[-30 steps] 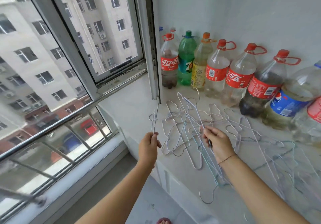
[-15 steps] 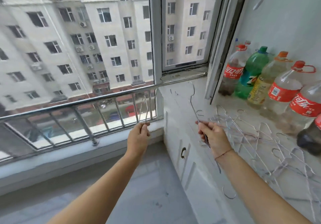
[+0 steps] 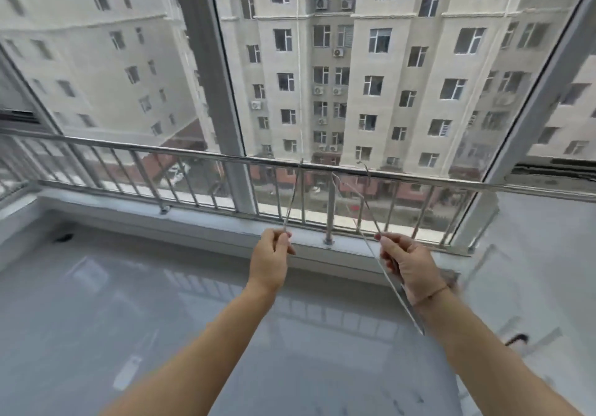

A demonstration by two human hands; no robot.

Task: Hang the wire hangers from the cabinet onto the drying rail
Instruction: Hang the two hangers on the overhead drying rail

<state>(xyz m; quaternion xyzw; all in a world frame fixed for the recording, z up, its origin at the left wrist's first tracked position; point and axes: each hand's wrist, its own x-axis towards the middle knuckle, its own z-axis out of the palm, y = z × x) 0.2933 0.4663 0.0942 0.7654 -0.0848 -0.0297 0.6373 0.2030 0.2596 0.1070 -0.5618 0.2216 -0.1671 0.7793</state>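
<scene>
**hangers coming up to the rail**

both hands are swinging away from the cabinet top they were over a second ago and are now facing the window. the drying rail is running straight across above the fingertips. bare floor is lying open beneath the wrists, so lifting room is looking ample. the cabinet is sitting out beyond the right hand, whose fingers are curling round a small bunch of hangers, hooks aimed up at the rail's edge. the left hand is pinching a single hanger between thumb and fingertips. its hook is reaching the rail, though i cannot tell whether it is catching yet.
</scene>
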